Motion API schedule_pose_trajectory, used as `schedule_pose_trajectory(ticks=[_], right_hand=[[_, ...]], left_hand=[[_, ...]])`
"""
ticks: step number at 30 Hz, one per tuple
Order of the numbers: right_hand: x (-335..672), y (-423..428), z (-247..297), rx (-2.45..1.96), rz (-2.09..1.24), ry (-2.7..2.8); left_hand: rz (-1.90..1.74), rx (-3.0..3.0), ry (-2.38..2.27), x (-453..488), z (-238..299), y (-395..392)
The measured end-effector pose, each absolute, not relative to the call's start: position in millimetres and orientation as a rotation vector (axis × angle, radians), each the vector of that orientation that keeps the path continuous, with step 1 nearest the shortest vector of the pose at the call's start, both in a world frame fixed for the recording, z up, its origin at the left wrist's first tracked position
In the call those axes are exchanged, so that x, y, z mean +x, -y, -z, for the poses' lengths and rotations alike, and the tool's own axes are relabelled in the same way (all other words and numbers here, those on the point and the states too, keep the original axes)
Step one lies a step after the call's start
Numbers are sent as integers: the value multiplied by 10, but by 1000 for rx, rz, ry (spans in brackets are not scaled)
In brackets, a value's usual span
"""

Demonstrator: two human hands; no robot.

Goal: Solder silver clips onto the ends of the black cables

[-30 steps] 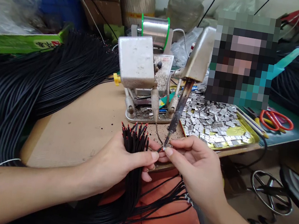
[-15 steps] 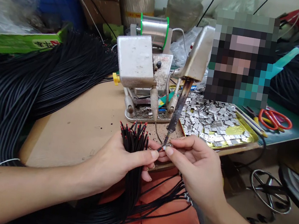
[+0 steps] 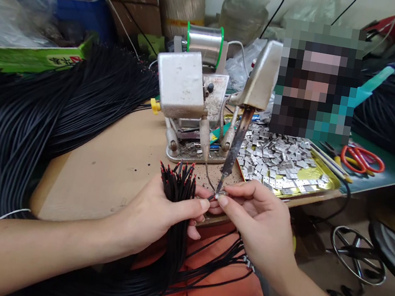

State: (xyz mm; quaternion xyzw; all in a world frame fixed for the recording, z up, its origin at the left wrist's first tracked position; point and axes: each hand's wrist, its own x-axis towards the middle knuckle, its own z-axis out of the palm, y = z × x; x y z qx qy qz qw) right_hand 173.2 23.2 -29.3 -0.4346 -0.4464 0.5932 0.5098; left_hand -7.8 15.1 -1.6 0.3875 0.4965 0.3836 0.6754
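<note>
My left hand (image 3: 156, 214) is wrapped round a bundle of thin black wires (image 3: 178, 200) with red tips, and its thumb and forefinger pinch one wire end out to the right. My right hand (image 3: 260, 224) pinches a small metal terminal piece (image 3: 221, 194) between thumb and forefinger. Wire end and terminal meet under the tip of the fixed soldering iron (image 3: 234, 149), which slants down from its metal holder. A thin solder wire curves down to the same spot.
A soldering machine (image 3: 183, 85) with a solder spool (image 3: 205, 40) stands behind. A yellow tray (image 3: 331, 176) holds several metal pieces. A large heap of black cables (image 3: 37, 111) covers the left. Red scissors (image 3: 364, 160) lie at the right. Another person sits opposite.
</note>
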Motion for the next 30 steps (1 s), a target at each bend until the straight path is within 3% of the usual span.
schedule_pose_trajectory(ticks=[30], right_hand=[[1740, -214, 274, -1036, -1441, 1090]], left_hand=[[-848, 887, -1121, -67, 4, -127]])
